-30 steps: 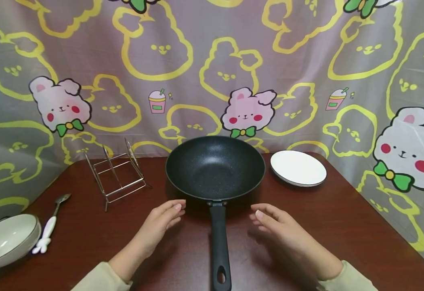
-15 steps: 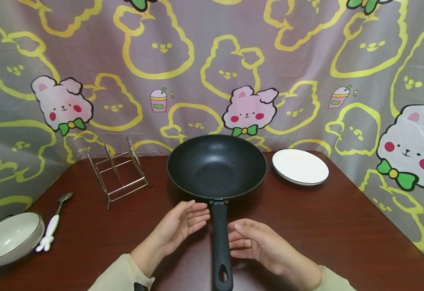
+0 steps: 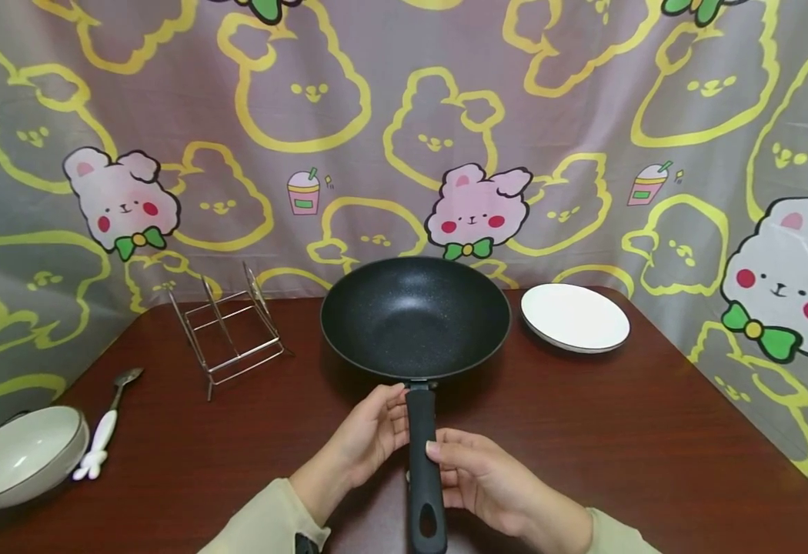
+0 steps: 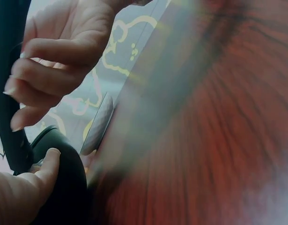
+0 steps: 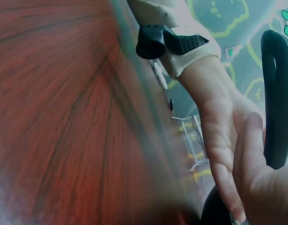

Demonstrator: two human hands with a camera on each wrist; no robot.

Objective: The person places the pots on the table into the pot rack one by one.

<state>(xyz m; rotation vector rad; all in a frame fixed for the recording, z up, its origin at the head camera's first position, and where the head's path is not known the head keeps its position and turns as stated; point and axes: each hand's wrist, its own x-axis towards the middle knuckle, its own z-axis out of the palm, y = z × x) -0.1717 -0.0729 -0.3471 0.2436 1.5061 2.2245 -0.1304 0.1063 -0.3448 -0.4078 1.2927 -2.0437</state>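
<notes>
A black wok [image 3: 414, 323] sits mid-table, its dark handle [image 3: 425, 477] pointing toward me. My left hand [image 3: 369, 431] is at the left of the handle near the pan, thumb by the joint and fingertips hidden behind the handle. In the right wrist view, that left hand's fingers [image 5: 221, 173] look fairly straight. My right hand [image 3: 487, 477] holds the handle lower down from the right, thumb on its top and fingers passing beneath. Those right fingers [image 4: 50, 77] curl beside the handle in the left wrist view.
A white plate [image 3: 575, 317] lies right of the wok, and a wire rack [image 3: 234, 331] stands to the left. A white bowl [image 3: 26, 454] and a spoon with a white handle [image 3: 104, 431] are at the far left. A patterned curtain [image 3: 376, 138] closes off the back.
Both hands have moved inward to the wok's handle from either side. The right thumb has come onto the handle's top. The wok has stayed in place.
</notes>
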